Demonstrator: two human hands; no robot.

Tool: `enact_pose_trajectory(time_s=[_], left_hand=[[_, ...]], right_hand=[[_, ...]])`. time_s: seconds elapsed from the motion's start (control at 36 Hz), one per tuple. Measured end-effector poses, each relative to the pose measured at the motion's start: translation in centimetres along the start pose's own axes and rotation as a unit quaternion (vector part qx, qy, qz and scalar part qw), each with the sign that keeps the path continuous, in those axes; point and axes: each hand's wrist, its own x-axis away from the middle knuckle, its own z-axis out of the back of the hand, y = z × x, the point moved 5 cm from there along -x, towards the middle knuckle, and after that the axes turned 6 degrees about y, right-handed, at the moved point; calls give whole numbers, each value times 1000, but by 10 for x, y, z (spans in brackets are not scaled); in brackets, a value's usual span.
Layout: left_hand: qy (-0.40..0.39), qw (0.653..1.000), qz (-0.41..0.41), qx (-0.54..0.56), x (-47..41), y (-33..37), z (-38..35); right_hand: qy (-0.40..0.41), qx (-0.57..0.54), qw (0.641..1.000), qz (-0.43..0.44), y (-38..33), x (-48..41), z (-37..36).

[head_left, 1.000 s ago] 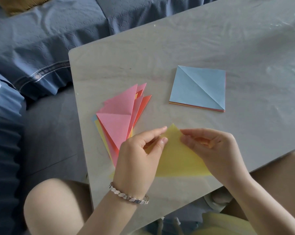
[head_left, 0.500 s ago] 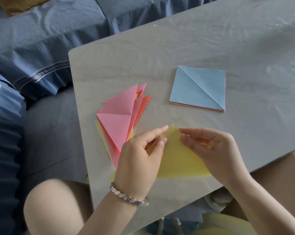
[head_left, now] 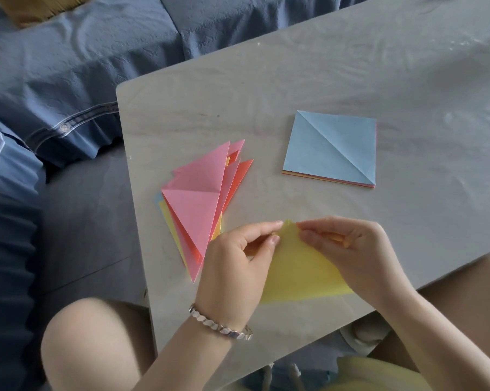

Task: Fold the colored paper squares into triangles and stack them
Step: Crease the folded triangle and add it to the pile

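Starting at the left, there's rumpled blue bedding (head_left: 69, 66) off the 9 o'clock side of the grey bench (head_left: 266, 94).

On the bench itself, the first thing is the pile of folded triangles (head_left: 198, 201). It's fanned out a bit, with a pink one on top and orange, yellow and light blue edges peeking out from under it. That pile sits at about 10 o'clock from the left grip (head_left: 235, 266), and its lower point ends just beside the hand.

The left grip has a silver bracelet (head_left: 221, 325) on the wrist. It's pinching the top corner of the yellow paper (head_left: 300, 275) between thumb and index finger. The yellow paper is already in a triangle shape, with its tip pointing to 12 o'clock and its long edge lying along the near edge of the bench at 6 o'clock. The tip is caught right between the two sets of fingertips.

The right grip (head_left: 348, 249) comes in from 3 o'clock and pinches that same tip, with its palm covering the right slope of the sheet.

Well apart, at roughly 12 o'clock from the right grip, is the stack of squares (head_left: 331, 148). It has a light blue sheet on top with a diagonal crease running from the 10 o'clock corner to the 4 o'clock corner, and thin pink and yellow edges show underneath.
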Motion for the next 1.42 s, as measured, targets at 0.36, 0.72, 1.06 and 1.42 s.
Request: enact_pose_trajectory(time_s=[0.36, 0.72, 1.06, 1.42], left_hand=[[-142, 988, 47, -44, -18, 0, -14], [43, 965, 259, 6, -42, -77, -13], [27, 966, 247, -67, -36, -91, -19], [26, 966, 235, -104, -39, -94, -19]], right_hand=[[-208, 308, 901, 224, -28, -28, -6], [-146, 372, 853, 335, 19, -17, -32], [-122, 507, 815, 254, 68, -25, -27], [-124, 528, 818, 191, 58, -90, -43]])
